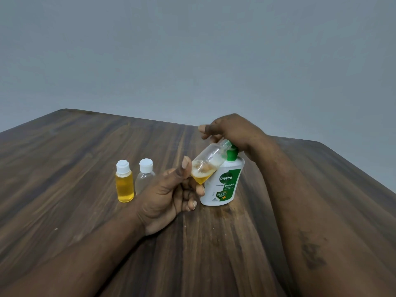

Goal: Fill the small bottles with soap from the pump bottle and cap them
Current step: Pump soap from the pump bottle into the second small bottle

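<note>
Two bare forearms entered from the lower edge of the view and reached over a dark brown wood-grain desk [85, 159]. The left hand [169, 196] was curled closed around the base of a small clear plastic bottle without a cap [209, 160], the thumb pressed against its side and the fingers wrapped beneath it. This uncapped bottle was tilted, its open threaded neck raised to the right and meeting the green spout of a white pump bottle with a green and white Dettol label [225, 183]; a shallow pool of yellow soap with foam lay in its lowered base. The right hand [227, 130] rested palm down on the green pump head, covering most of it, with the fingers loosely extended to the left above the tilted bottle; whether the head was depressed could not be told. The pump bottle stood upright on the desk, just right of the left hand. To the left of that hand stood two more small bottles, side by side and near each other: a capped small bottle nearly full of yellow soap [124, 182] and, to its right, a capped small clear bottle that appeared empty [145, 174], its lower part hidden behind the left hand. A plain grey wall [192, 50] rose behind the desk.
</note>
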Demonstrator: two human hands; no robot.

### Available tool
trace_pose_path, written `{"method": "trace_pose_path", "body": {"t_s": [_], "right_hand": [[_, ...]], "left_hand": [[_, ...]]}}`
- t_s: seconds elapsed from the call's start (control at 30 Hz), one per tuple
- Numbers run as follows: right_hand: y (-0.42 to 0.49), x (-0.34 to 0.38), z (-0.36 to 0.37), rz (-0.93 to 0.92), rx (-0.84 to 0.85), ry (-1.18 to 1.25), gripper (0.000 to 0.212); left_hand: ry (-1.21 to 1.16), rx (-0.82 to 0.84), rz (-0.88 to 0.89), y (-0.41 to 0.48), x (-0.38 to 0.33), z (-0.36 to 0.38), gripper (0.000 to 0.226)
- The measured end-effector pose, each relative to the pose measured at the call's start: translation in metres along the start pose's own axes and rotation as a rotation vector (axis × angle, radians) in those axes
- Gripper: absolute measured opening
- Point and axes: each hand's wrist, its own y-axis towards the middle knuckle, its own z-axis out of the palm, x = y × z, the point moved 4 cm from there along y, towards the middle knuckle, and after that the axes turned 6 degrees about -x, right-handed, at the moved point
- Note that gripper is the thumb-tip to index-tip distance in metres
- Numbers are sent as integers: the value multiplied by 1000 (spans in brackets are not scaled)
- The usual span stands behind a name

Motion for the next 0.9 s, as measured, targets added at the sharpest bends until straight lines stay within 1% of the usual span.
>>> {"method": "trace_pose_path", "body": {"t_s": [0.07, 0.17, 0.23, 0.33, 0.37, 0.43, 0.5, 0.57, 0.63, 0.73, 0.8, 0.9], "right_hand": [[0, -5, 3, 64, 41, 24, 35], [1, -2, 1, 38, 26, 30, 33], [0, 2, -3, -12, -31, 38, 33], [-1, 8, -10, -109, -185, 15, 35], [-2, 11, -11, -128, -207, 15, 36], [-3, 13, -9, -129, -172, 5, 35], [-4, 12, -4, -88, -61, -58, 34], [-5, 6, 1, 18, 46, -52, 35], [-7, 1, 3, 91, 81, 17, 33], [-5, 2, 1, 50, 60, 32, 29], [-5, 5, -1, 1, 22, 55, 32], [-4, 11, -7, -67, -93, 43, 32]], "left_hand": [[13, -23, -7, -2, -3, 2, 97], [20, -48, 4, -3, -5, 3, 98], [-7, -42, 2, -1, -4, 3, 97], [-35, -23, -3, 2, 0, 1, 92], [-33, -25, -3, 3, 1, 0, 90], [-26, -26, 1, 4, 3, -2, 87], [-13, -23, 7, 4, 3, -4, 84], [-1, -32, 2, 4, 4, -5, 84], [-9, -40, -19, 3, 4, -5, 80], [-33, -49, -38, 2, 4, -5, 66], [-47, -40, -43, 2, 4, -4, 69], [-55, -28, -42, 2, 4, -2, 70]]}}
